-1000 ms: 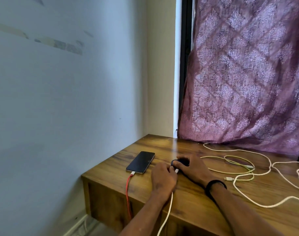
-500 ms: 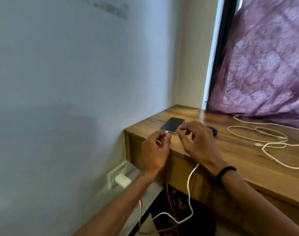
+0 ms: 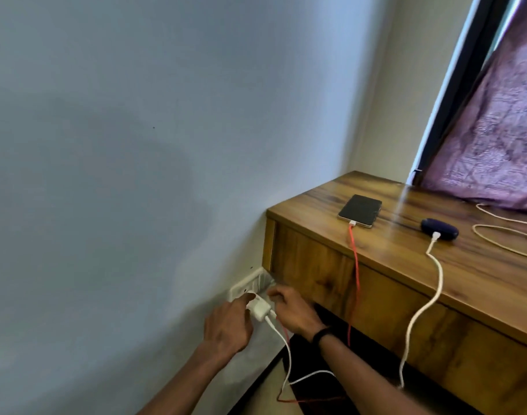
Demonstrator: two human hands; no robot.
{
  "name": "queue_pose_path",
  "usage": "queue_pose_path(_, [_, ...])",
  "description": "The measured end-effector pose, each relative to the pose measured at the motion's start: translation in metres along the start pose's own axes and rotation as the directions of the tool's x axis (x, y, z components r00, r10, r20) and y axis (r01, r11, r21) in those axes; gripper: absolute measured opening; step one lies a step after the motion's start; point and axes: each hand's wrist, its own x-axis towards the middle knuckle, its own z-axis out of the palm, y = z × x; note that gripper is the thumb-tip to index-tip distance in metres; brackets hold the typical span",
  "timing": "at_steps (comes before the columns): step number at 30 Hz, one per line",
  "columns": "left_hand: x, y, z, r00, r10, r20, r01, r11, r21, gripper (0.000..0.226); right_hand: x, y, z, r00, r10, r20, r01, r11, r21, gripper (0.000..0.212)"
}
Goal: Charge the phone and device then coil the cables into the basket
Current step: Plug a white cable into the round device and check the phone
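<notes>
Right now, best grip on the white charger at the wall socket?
Pinch the charger body across its flat sides, from the room side. Its plug end faces the socket and the cable exits its rear, so stay off that.

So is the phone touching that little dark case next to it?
Apart. The head view shows bare wood between the phone and the dark case on the desk.

I can read no text, label, brand, number or sign anywhere in my view. The phone (image 3: 360, 210) on the bench (image 3: 478, 283) lies with a dark, blank screen. The white charger (image 3: 260, 309) at the wall socket (image 3: 250, 285) shows no marking I can make out, and the small dark device (image 3: 439, 230) is plain as far as I can tell.
</notes>
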Motion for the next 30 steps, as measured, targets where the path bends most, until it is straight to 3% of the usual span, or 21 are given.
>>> queue_pose_path(9, [0.016,-0.029,0.013,0.999,0.049,0.016,-0.050,0.997,0.061,0.057,0.060,-0.001,0.042,0.975,0.215,-0.053,-0.204,0.965,0.162,0.026])
queue_pose_path(17, [0.018,-0.032,0.019,0.998,0.025,-0.052,-0.021,0.997,0.077,0.049,0.062,-0.006,0.042,0.970,0.235,-0.065,-0.222,0.961,0.163,0.023])
queue_pose_path(23, [0.026,-0.019,0.010,0.995,0.033,-0.091,-0.034,0.999,-0.007,0.040,0.044,-0.017,0.024,0.995,0.078,-0.055,-0.073,0.993,0.088,0.019])
queue_pose_path(30, [0.038,0.040,-0.036,0.923,0.108,-0.371,-0.228,0.927,-0.298,0.029,-0.006,-0.067,-0.053,0.974,-0.218,-0.061,0.217,0.976,-0.021,0.033])
